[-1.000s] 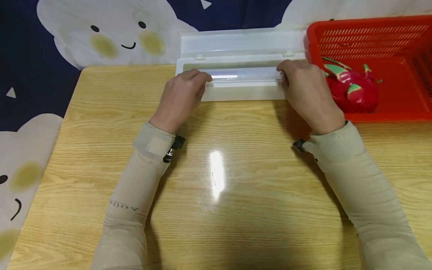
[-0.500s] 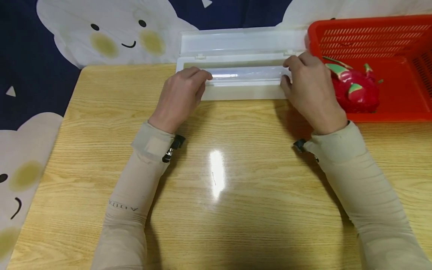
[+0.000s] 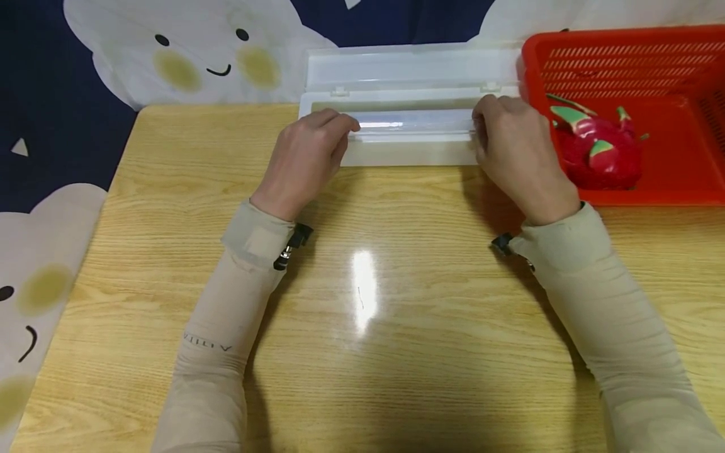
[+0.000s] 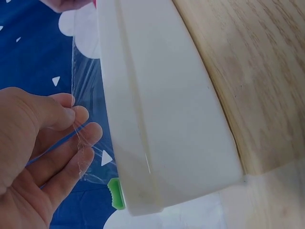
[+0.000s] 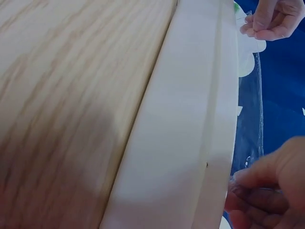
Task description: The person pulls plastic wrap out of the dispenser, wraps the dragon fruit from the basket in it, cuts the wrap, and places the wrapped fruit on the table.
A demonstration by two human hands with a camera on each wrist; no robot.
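A white cling film dispenser box [image 3: 410, 154] lies along the table's far edge, its lid [image 3: 413, 68] tipped back. Inside it a shiny film roll [image 3: 416, 121] stretches between the hands. My left hand [image 3: 308, 154] pinches the film's left end between thumb and fingers; in the left wrist view the clear cling film [image 4: 89, 86] hangs in creases from those fingertips. At the right end, my right hand [image 3: 518, 151] pinches the film's other corner, with the sheet [image 5: 250, 109] visible above it in the right wrist view. A green piece [image 4: 116, 193] sits at the box's end.
A red plastic basket [image 3: 691, 148] stands right beside the box's right end, holding a dragon fruit [image 3: 612, 157]. Behind the wooden table [image 3: 396, 365] hangs a dark blue cloth [image 3: 391, 22] with white cloud faces.
My right thumb and fingers spread apart half a second ago and have come together again on the film's right corner. My left hand keeps its pinch nearly in place.
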